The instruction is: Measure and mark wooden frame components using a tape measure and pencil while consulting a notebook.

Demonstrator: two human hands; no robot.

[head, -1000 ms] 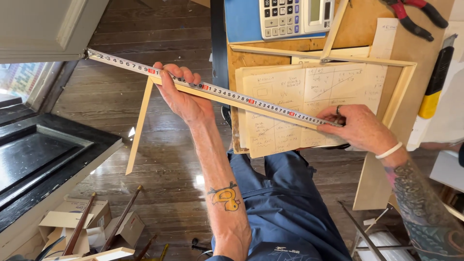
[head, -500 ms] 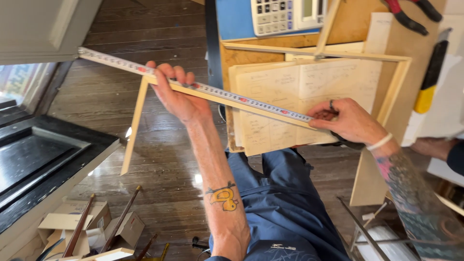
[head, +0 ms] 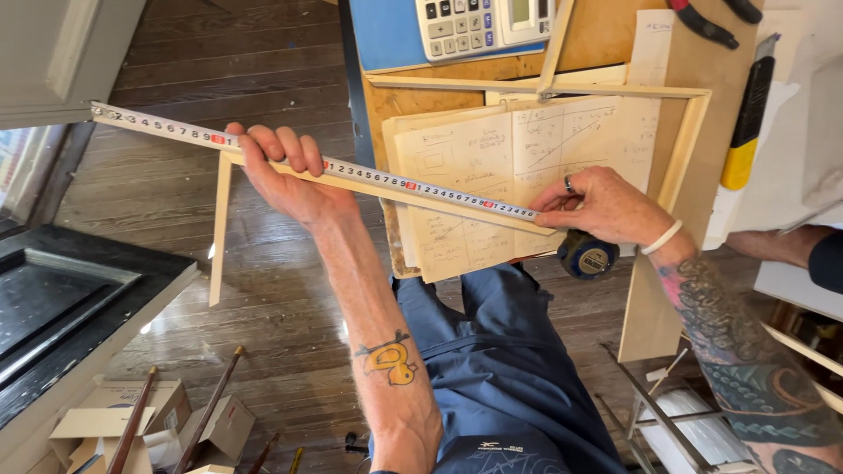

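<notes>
Tape blade point(head: 351, 169) runs stretched along the near rail of a thin wooden frame point(head: 694, 140), which lies partly on the plywood bench point(head: 606, 35) and partly out over the dark plank floor point(head: 176, 202). The left hand point(head: 285, 171) is closed around blade and rail together near the overhanging corner, fingers curled over the top. The right hand point(head: 606, 206) presses the blade flat on the rail with fingertips, the blue tape case point(head: 587, 256) just below it. An open notebook point(head: 500, 175) lies inside the frame. With the left pinch loosened, the blade could slide or spring back, and the unsupported corner could sag, skewing the reading.
</notes>
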